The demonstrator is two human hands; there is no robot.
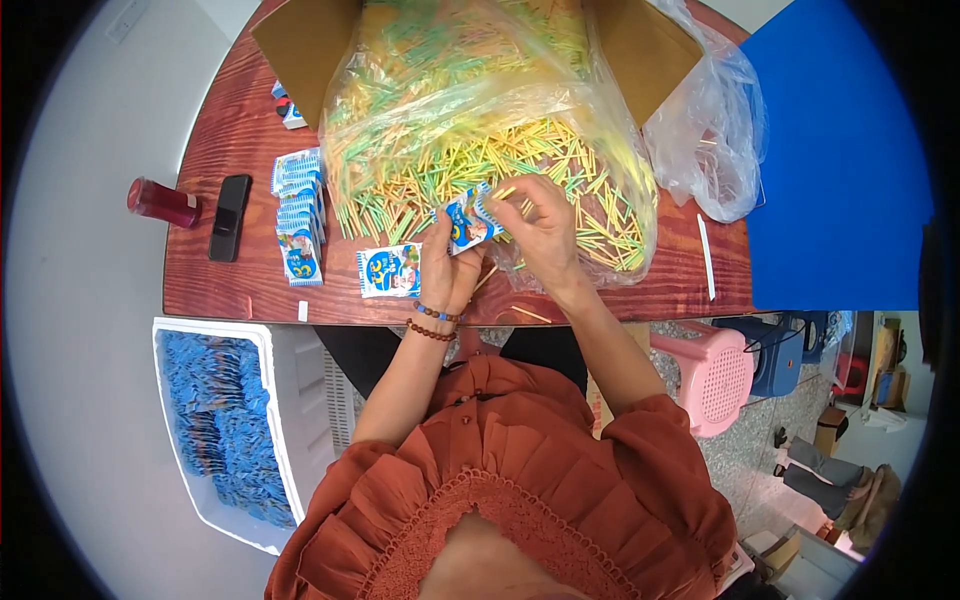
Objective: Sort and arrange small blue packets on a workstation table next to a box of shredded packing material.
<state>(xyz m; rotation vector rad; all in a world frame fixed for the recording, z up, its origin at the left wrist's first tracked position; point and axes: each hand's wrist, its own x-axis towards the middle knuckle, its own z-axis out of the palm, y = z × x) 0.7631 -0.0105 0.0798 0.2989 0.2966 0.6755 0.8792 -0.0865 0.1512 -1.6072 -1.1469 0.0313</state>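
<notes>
Two hands at work near frame centre, both on one blue-and-white packet (468, 222). Left hand (447, 268) grips it from below left, fingers closed round its lower part, packet tilted. Right hand (542, 228) is pinched narrow at the packet's upper right, yellow stick (506, 192) at the fingertips; can't tell if it grips the packet edge too. Two beaded bracelets (434, 315) on the left wrist.

Second packet (390, 271) lies flat on the red-brown counter (225, 125), just left of the left hand. Overlapping row of packets (300, 220) further left. Phone (230, 218) and red container (163, 203) at the counter's left end.

Upper centre: clear plastic bag (460, 100) between cardboard flaps (300, 50), mouth toward the person, loose yellow, green and orange sticks (395, 190) in it. Few stray sticks near the counter's front edge. Crumpled translucent bag (708, 140) upper right, white strip (706, 257) below it.

Lower left: white foam box (303, 390) full of blue packets (240, 405). Pink stool (718, 378) right of the person, below the counter edge.
</notes>
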